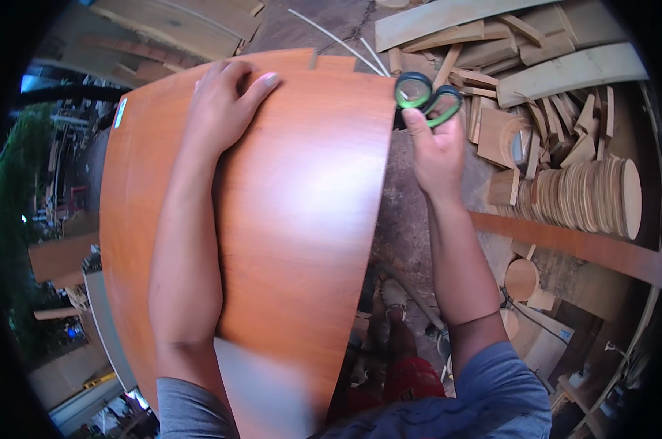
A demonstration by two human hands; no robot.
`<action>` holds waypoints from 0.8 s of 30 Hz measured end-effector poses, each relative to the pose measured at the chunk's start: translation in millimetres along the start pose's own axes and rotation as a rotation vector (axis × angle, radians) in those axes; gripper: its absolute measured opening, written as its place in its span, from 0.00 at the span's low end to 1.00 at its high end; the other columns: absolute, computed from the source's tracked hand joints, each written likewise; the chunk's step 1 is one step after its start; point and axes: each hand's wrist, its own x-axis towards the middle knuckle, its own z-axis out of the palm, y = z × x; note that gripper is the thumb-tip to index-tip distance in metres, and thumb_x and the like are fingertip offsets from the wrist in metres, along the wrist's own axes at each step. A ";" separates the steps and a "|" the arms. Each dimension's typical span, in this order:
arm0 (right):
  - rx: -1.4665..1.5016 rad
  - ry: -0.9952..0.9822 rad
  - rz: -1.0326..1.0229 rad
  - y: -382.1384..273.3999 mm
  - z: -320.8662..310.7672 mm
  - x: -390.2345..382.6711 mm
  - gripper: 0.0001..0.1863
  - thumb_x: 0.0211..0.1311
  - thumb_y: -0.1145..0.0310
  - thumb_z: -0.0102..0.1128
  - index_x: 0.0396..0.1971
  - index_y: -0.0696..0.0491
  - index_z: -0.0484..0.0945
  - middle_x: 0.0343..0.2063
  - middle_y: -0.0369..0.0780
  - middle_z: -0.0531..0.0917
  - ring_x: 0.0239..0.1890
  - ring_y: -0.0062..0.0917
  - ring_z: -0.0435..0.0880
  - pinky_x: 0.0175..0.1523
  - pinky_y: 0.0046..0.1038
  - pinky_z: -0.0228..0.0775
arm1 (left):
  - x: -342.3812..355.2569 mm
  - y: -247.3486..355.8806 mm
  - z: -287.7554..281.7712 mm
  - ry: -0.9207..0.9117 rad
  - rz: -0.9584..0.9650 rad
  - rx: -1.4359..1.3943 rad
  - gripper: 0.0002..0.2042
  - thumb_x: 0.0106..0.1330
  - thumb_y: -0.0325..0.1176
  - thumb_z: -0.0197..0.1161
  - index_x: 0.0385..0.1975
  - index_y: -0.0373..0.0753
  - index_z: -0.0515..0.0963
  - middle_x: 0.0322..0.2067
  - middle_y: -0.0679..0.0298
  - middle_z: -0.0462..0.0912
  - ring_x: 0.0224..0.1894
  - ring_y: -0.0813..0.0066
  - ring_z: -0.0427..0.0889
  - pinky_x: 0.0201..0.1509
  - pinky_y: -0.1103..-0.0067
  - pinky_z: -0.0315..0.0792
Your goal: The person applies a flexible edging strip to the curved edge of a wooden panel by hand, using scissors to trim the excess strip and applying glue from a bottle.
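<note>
Orange-brown wood-grain panel [302,219] in the head view, spread broad face up beneath the left forearm [188,271]; support underneath hidden. Probably stiff and fairly heavy for its breadth, judging by the boardlike face; likely slick too, given the glossy sheen, with corners and finish apt to chip or scratch. Best taken by opposite edges, hands set wide, rather than by the smooth middle.

Left hand [225,106] palm down on the panel near its far edge, fingers bent, thumb spread, apparently resting rather than gripping; cannot tell whether any fingertips hook over the edge. Right hand [439,150] just beside the far right corner, fingers closed on green-and-black scissors [429,101], thumb against one loop, blades hidden. Likely light and rigid, best held by the loops.

Counted: one panel, one pair of scissors, one white label [119,113] near the far left corner, two thin pale rods [335,39] beyond the far edge, two long pale planks [572,73] at upper right, one reddish-brown strip [565,244] right of the right forearm [463,256]. Stacked wooden discs [591,192] too tightly packed to count; likewise the heaped offcuts [585,121].
</note>
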 end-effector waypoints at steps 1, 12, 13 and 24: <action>-0.003 -0.019 0.001 -0.3 0.1 6.0 0.10 0.62 0.71 0.59 0.41 0.57 0.71 0.35 0.36 0.79 0.38 0.19 0.76 0.46 0.24 0.69 | 1.8 -0.4 1.5 0.007 -0.018 -0.003 0.20 0.61 0.48 0.61 0.36 0.33 0.78 0.36 0.56 0.77 0.40 0.64 0.76 0.46 0.74 0.70; -0.005 0.014 -0.081 10.5 -4.6 15.8 0.12 0.64 0.71 0.57 0.45 0.58 0.70 0.41 0.39 0.78 0.44 0.22 0.75 0.53 0.26 0.65 | -0.4 15.7 -6.1 0.024 -0.080 -0.028 0.26 0.55 0.54 0.63 0.28 0.30 0.79 0.34 0.43 0.79 0.41 0.50 0.78 0.47 0.63 0.71; -0.031 0.002 -0.090 13.8 -6.3 26.2 0.13 0.64 0.72 0.56 0.46 0.59 0.69 0.42 0.40 0.77 0.44 0.22 0.75 0.53 0.26 0.65 | -1.3 17.5 -7.7 0.062 -0.049 -0.025 0.25 0.55 0.54 0.63 0.27 0.30 0.79 0.32 0.44 0.80 0.40 0.50 0.78 0.46 0.63 0.71; 0.019 -0.002 -0.060 19.0 -9.0 33.4 0.12 0.64 0.72 0.56 0.45 0.58 0.69 0.40 0.38 0.77 0.42 0.20 0.75 0.50 0.23 0.66 | 4.1 14.7 0.6 0.026 -0.110 -0.034 0.25 0.57 0.54 0.62 0.27 0.31 0.78 0.32 0.45 0.80 0.39 0.49 0.79 0.45 0.64 0.72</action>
